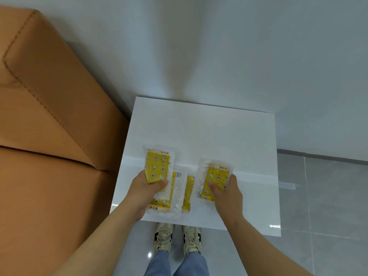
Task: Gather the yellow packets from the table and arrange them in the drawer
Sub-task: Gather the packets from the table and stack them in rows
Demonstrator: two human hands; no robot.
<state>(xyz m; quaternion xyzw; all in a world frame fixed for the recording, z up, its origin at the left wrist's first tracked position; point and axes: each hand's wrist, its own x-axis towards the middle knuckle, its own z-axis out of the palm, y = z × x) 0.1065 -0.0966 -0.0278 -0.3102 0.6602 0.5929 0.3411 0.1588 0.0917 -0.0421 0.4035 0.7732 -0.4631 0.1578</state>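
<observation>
Yellow printed film with clear edges, head view, looking down on a glossy white table [209, 132]. The left hand [145, 189] grips the first packet [158, 166] by its near end, thumb pressed across the front and fingers curled behind; the far end points away from the person, star and moon print facing up. The right hand [227, 195] grips the second packet [216, 177] the same way, thumb on the front near the lower edge and fingers wrapped round the right side; this packet leans slightly to the right. The two held packets are apart, with a strip of bare table between them. Whether they are lifted clear of the surface or brushing it cannot be told. The loose packets [180, 194] lie flat on the table near its front edge, overlapping one another and partly hidden under the left hand and the first packet. At least two yellow faces show, with a clear wrapper across them; exact count cannot be told. A tan stitched sofa [49, 116] stands just beside the table's left edge. A pale wall [219, 46] lies behind and a grey tiled floor [328, 196] to the right. Light shoes [163, 238] and blue jeans [159, 263] show below the front edge
</observation>
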